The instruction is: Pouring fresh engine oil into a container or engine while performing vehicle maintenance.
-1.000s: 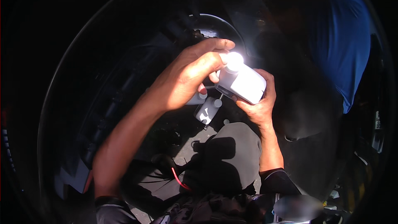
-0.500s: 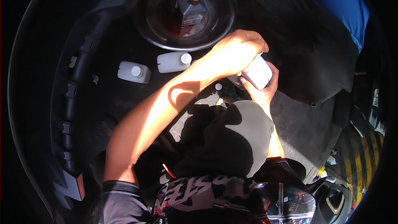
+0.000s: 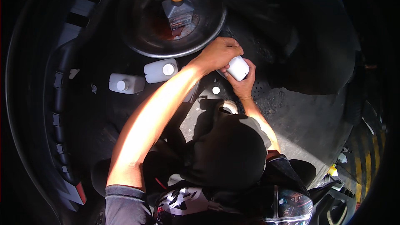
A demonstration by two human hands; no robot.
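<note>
Just below the round metal drain pan [image 3: 141, 43], at its five o'clock, the right hand [image 3: 243, 84] cradles a small white plastic bottle [image 3: 238, 67] while the left hand [image 3: 217, 53] closes its grip over the bottle's top, seemingly mid-twist, calling for steady counter-hold.

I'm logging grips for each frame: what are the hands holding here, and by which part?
Both hands hold one small white bottle. The right hand cups its body from below; the left hand closes its fingers over the top end.
</note>
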